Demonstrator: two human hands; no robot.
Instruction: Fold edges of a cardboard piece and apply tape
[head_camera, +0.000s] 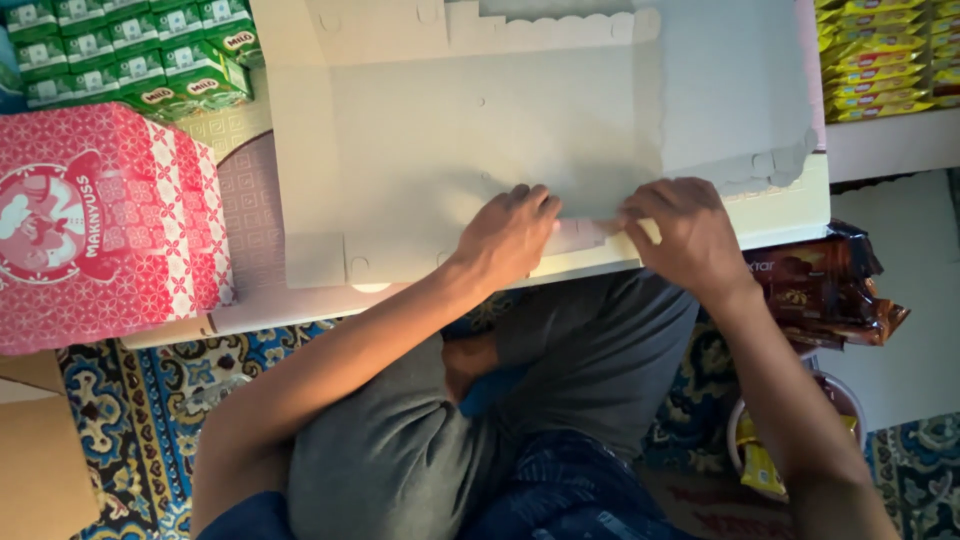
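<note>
Just under both hands, along the near edge of the flat grey die-cut cardboard box blank (480, 150), a narrow strip of card was being pressed down. The left hand (510, 235) lay knuckles-up with its fingers bent onto the strip, and the right hand (690, 235) sat just beside it, fingertips pinching or pushing the same fold; the two grips nearly touched. Neither hand was closed around anything: both pressed flat on the board, the grip being a push rather than a clasp.

To do this fold well, it seemed wise to keep the fingertips right on the scored line, run them outward from the middle, and hold the sheet from sliding towards the lap.

The blank lay spread open across the person's crossed legs in grey trousers (420, 440), reaching away from the grips. Its far side showed a scalloped edge and small tab cuts; a raised panel stood beyond the right grip. The surface looked plain, matt and unprinted.

Left of the left grip lay a red-and-white patterned printed carton (110, 220), and beyond it green drink cartons (130, 55) in rows. Right of the right grip were brown glossy snack packets (830, 290), with yellow packets (885, 55) stacked further off. A patterned blue carpet (130, 400) covered the floor.
</note>
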